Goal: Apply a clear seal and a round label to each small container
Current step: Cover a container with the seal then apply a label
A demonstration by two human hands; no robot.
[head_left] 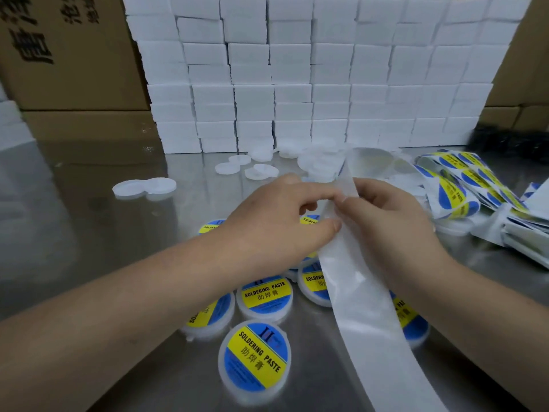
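Note:
A long white backing strip (368, 316) of clear seals runs from the far pile down past the table's near edge. My left hand (276, 224) pinches the strip between thumb and fingers. My right hand (389, 221) holds it from the other side, fingers curled behind it. Beneath my hands lie several small round white containers with blue and yellow "SOLDERING PASTE" labels (255, 356). Unlabelled white containers (145, 187) are scattered farther back. A folded strip of round blue-yellow labels (457, 185) lies at the right.
A wall of stacked white boxes (312, 78) stands along the back of the steel table (74, 221). Brown cartons (68, 55) rise at the back left and right. A dark object (511, 141) sits at the far right.

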